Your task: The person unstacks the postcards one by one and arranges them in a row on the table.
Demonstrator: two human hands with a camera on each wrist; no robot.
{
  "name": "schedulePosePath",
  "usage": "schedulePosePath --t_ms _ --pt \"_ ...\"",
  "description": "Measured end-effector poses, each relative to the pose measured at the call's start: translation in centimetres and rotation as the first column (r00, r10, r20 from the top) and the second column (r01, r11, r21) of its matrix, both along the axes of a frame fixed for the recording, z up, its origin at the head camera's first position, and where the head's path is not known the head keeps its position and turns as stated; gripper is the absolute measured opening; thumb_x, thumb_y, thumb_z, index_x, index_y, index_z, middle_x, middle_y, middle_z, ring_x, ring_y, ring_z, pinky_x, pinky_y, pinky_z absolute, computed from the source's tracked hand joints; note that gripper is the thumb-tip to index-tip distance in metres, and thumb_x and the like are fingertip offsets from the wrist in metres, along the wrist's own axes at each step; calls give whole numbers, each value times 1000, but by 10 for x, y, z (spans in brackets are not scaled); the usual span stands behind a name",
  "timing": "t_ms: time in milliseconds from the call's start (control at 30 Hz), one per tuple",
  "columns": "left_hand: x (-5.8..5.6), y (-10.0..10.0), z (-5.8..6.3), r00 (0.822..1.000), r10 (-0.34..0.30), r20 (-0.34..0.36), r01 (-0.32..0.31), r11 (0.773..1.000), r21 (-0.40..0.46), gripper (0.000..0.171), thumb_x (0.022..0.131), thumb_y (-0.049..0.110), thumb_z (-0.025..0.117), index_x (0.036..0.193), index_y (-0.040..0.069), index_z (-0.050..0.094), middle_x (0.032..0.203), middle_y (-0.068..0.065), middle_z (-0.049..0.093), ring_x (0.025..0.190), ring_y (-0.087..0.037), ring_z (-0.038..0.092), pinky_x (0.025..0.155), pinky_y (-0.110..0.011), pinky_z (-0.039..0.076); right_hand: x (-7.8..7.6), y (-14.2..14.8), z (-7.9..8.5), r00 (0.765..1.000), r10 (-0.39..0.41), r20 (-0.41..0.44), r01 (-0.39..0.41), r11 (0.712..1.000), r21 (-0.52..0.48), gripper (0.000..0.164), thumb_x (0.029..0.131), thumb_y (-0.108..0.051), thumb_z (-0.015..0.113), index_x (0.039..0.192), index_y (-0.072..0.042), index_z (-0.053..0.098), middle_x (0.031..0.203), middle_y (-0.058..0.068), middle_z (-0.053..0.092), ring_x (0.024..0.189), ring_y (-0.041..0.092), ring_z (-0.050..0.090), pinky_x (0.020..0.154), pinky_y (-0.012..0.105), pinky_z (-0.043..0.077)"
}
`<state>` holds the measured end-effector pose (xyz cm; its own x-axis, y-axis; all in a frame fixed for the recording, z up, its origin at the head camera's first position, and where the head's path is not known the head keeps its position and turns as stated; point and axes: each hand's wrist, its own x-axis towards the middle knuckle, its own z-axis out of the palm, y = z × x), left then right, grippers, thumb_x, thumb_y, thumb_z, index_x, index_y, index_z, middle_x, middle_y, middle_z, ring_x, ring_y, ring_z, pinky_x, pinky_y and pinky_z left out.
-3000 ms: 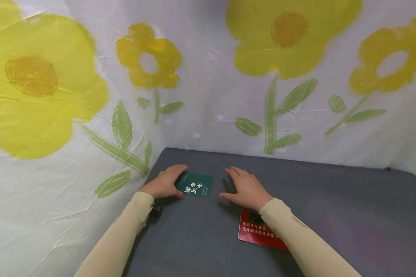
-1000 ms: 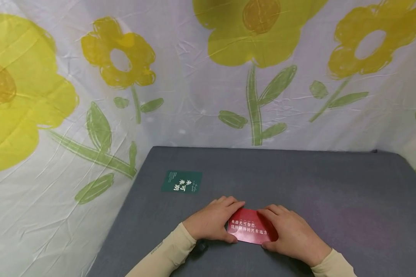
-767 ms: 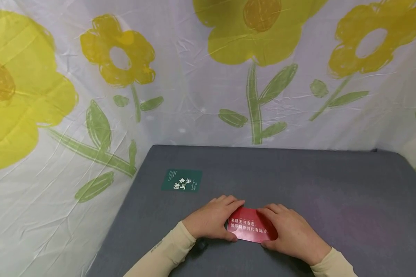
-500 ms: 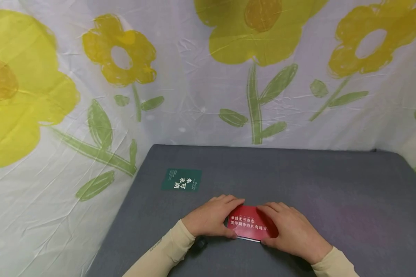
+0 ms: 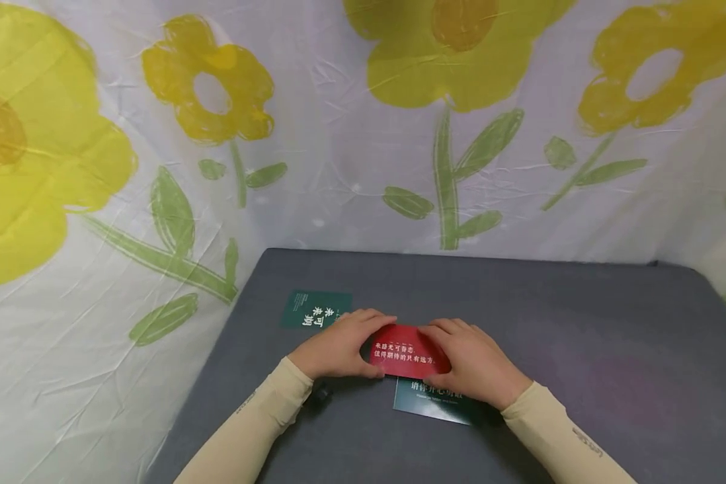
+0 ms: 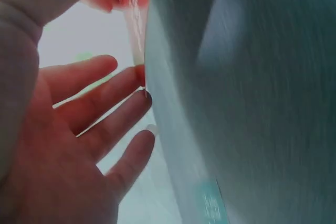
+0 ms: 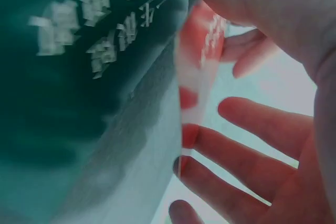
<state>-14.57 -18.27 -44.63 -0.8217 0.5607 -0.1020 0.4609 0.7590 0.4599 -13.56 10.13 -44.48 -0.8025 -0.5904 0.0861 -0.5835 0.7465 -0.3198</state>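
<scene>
A red card (image 5: 402, 351) with white Chinese characters is held at its two short ends. My left hand (image 5: 339, 346) grips its left end and my right hand (image 5: 474, 359) its right end, thumbs on the near edge and fingers on the far one. Just nearer to me, a dark green card (image 5: 429, 403) with white writing lies flat, partly covered by the red card and right hand; it fills the left of the right wrist view. Behind the left hand lies another green card (image 5: 314, 309), its right corner hidden. The left wrist view shows the red card (image 6: 137, 30) edge-on.
The grey cloth-covered table (image 5: 581, 323) reaches back to a white curtain (image 5: 351, 168) printed with yellow flowers. This curtain also hangs along the table's left side. A small black device (image 5: 320, 395) sits under the left wrist.
Both hands have come from the far-left green card to the red card, gripped it, and moved it away from me and leftward. The green card beneath it has come into view.
</scene>
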Motion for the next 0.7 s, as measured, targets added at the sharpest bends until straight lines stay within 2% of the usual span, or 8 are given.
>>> schedulePosePath --t_ms 200,367,567,700 --pt "-21 -22 2 999 35 0 -35 999 -14 97 79 40 95 162 19 49 157 -1 57 143 -22 53 122 -52 45 -27 -25 -3 999 37 -30 -37 999 9 84 76 -45 96 147 -14 65 141 7 69 128 30 64 110 57 55" --pt "-40 -31 0 998 61 16 -61 998 -26 98 79 39 96 163 20 49 158 -1 56 144 -21 53 124 -52 44 -48 -35 -3 999 36 5 -36 999 12 83 77 -45 95 148 -14 64 143 8 68 129 30 63 110 57 56" --pt "-52 -41 -3 992 105 76 -104 995 -7 97 80 38 95 164 20 48 161 -1 55 146 -23 52 115 -48 54 -66 -43 -10 996 29 84 -29 1000 -1 82 80 -44 94 150 -15 63 146 8 67 132 30 63 112 55 55" --pt "-59 -45 -7 986 125 115 -125 992 -3 96 82 38 94 164 22 47 163 0 53 149 -24 50 119 -48 52 -72 -46 -13 994 30 102 -31 999 8 82 81 -44 93 151 -14 62 146 8 67 133 30 63 112 54 55"
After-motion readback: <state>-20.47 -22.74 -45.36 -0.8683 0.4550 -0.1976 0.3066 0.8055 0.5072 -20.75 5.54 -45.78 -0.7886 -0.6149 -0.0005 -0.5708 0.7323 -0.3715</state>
